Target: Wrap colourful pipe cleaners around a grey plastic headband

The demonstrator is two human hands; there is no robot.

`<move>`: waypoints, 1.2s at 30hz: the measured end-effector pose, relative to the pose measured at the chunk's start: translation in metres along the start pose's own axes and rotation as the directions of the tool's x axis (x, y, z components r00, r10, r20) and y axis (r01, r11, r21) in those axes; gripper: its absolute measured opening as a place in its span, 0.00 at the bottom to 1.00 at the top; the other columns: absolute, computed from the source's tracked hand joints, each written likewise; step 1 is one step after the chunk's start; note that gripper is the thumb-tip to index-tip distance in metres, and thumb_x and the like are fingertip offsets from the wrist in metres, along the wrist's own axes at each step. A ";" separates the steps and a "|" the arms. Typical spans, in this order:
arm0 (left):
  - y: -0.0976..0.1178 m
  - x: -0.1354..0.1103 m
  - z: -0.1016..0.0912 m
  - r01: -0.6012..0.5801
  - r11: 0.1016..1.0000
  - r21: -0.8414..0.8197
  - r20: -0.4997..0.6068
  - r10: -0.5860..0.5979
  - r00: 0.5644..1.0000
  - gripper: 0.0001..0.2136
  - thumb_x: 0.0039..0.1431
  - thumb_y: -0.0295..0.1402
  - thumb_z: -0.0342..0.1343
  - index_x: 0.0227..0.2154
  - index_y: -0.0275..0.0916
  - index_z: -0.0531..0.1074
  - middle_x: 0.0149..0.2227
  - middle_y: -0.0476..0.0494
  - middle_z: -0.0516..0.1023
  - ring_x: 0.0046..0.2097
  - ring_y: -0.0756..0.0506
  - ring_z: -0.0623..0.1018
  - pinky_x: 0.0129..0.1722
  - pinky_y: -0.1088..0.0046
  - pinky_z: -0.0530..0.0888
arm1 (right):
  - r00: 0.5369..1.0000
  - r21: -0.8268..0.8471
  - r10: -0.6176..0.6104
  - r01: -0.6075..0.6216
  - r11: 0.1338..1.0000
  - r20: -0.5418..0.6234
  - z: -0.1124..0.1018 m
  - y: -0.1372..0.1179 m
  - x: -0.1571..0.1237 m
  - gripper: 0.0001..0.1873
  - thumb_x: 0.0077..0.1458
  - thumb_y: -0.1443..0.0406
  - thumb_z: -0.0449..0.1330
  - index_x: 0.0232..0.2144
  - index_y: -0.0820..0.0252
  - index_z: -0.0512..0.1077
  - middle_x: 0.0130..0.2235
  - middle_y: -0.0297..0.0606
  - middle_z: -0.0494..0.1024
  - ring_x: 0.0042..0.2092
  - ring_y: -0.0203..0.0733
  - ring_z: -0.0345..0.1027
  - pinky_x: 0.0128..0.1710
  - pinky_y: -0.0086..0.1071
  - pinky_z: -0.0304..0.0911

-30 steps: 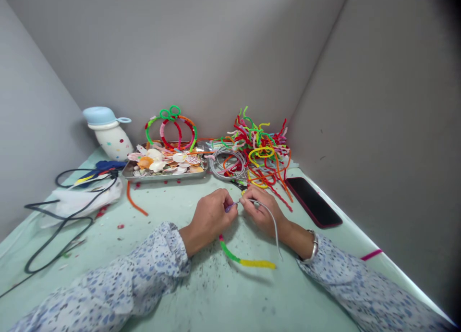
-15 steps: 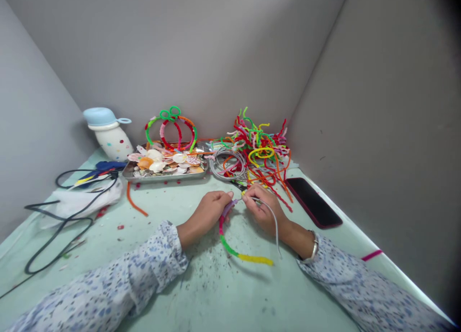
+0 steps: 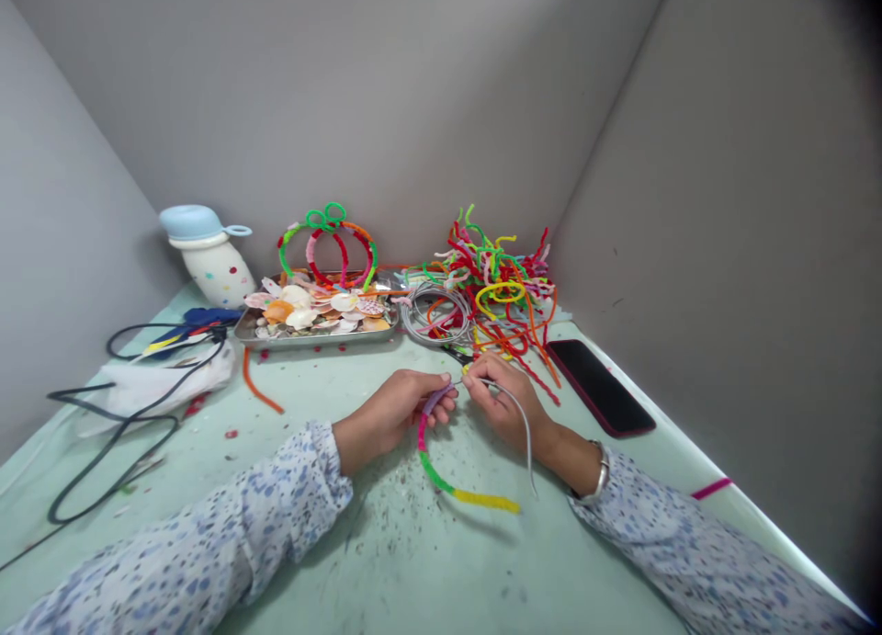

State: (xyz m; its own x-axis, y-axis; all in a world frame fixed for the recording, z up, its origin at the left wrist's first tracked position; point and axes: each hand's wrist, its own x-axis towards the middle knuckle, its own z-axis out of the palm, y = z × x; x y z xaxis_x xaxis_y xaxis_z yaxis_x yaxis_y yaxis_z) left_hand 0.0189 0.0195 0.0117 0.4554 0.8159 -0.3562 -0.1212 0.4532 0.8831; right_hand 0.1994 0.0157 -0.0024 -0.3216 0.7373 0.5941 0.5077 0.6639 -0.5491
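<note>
My left hand (image 3: 406,405) pinches the purple end of a curved wire wrapped in pipe cleaner (image 3: 435,474), which runs down through pink and green to a yellow tip. Closed on the bare grey wire (image 3: 525,419) just to the right is my right hand (image 3: 506,401). That wire's free end arcs down over the table. A short bare stretch of wire shows between my two hands. Behind my right hand lie dark-bladed pliers or scissors (image 3: 456,354), partly hidden, with a yellow part beside my fingertips.
Shells fill a metal tray (image 3: 323,343) at the back; pipe-cleaner rings (image 3: 327,249) stand there. A grey wire coil (image 3: 435,315) lies beside a heap of pipe cleaners (image 3: 500,267). Elsewhere are a phone (image 3: 601,387), a bottle (image 3: 213,267) and a black cable (image 3: 117,424).
My left hand has shifted slightly left and its fingers have loosened, showing more of the purple wrap. The wrapped wire has moved slightly left. My right hand stays nearly in place.
</note>
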 end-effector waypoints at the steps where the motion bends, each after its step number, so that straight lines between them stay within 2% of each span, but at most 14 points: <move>1: 0.000 0.000 0.000 0.003 1.000 -0.013 -0.002 -0.003 1.000 0.10 0.53 0.33 0.56 0.26 0.29 0.75 0.25 0.41 0.75 0.23 0.53 0.72 0.23 0.78 0.66 | 1.000 0.003 0.001 -0.001 1.000 0.002 0.000 0.000 0.000 0.07 0.58 0.66 0.53 0.27 0.58 0.63 0.28 0.35 0.66 0.31 0.38 0.60 0.32 0.33 0.58; 10: 0.002 -0.001 0.003 0.002 0.996 -0.093 -0.007 -0.002 1.000 0.07 0.53 0.27 0.54 0.24 0.29 0.75 0.24 0.43 0.75 0.23 0.54 0.72 0.22 0.80 0.65 | 1.000 0.006 0.013 -0.013 1.000 0.001 -0.001 -0.001 0.000 0.07 0.59 0.66 0.53 0.27 0.58 0.64 0.28 0.35 0.66 0.31 0.38 0.61 0.33 0.33 0.58; 25: 0.004 -0.004 0.008 0.041 0.974 -0.222 -0.017 -0.045 0.999 0.06 0.53 0.23 0.53 0.26 0.29 0.74 0.26 0.42 0.75 0.24 0.54 0.73 0.20 0.82 0.65 | 1.000 0.009 0.020 -0.019 1.000 -0.019 0.000 -0.001 0.001 0.07 0.58 0.66 0.53 0.27 0.58 0.63 0.28 0.34 0.67 0.31 0.38 0.61 0.33 0.33 0.58; 36: -0.001 -0.004 0.008 -0.138 0.985 -0.108 -0.042 0.134 0.990 0.03 0.49 0.27 0.56 0.26 0.31 0.72 0.27 0.44 0.74 0.26 0.53 0.73 0.23 0.80 0.63 | 0.999 0.030 0.045 -0.044 0.999 -0.015 0.000 -0.002 0.002 0.07 0.58 0.66 0.53 0.27 0.58 0.64 0.28 0.35 0.67 0.31 0.38 0.61 0.33 0.33 0.58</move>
State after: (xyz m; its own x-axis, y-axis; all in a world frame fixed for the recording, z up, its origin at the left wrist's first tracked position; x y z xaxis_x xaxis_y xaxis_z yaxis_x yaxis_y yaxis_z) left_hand 0.0243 0.0131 0.0142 0.3973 0.8838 -0.2472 -0.2775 0.3725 0.8856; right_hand 0.1979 0.0154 0.0003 -0.2864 0.7642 0.5779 0.4975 0.6341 -0.5919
